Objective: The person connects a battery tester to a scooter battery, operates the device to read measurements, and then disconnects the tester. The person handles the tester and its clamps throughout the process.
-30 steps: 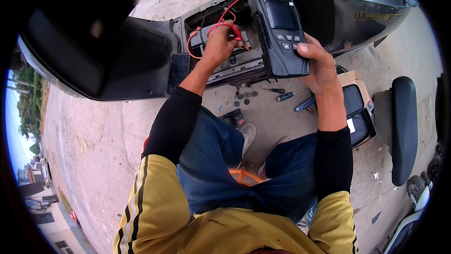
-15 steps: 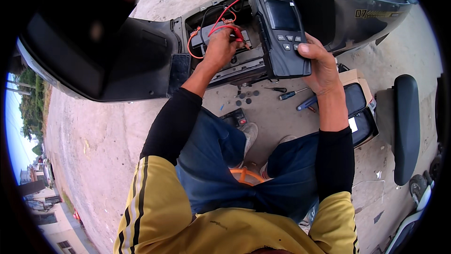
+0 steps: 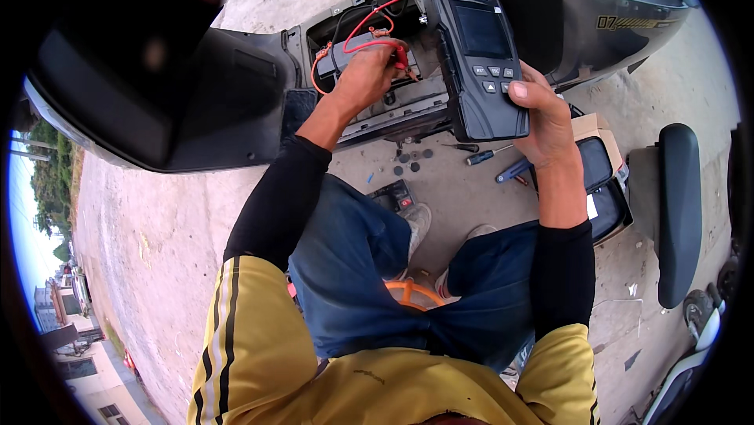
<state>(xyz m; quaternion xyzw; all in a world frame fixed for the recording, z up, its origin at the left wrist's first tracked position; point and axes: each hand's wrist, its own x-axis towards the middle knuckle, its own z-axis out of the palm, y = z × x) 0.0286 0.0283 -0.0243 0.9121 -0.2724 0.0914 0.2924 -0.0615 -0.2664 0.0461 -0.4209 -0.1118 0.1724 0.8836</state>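
My left hand [image 3: 367, 79] grips a red clamp [image 3: 400, 56] at a battery [image 3: 342, 60] inside the open compartment of a dark scooter [image 3: 204, 103]. Red and black leads run from that spot up to a black handheld tester [image 3: 479, 91] with a screen and buttons. My right hand [image 3: 546, 122] holds the tester from its right side, thumb on the lower buttons. Smaller red wires with copper-coloured connectors [image 3: 320, 58] sit on the battery's posts. My left fingers partly hide the clamp and what it touches.
Below lie a screwdriver [image 3: 479, 158], blue-handled pliers [image 3: 512, 171], several small dark discs and a black part [image 3: 389, 193]. An open case in a cardboard box [image 3: 605, 213] and a detached seat [image 3: 677, 213] are at the right. An orange stool shows between my legs.
The tester and my right hand have moved slightly right and down. My left hand stays on the clamp at the battery, its forearm shifted slightly left.
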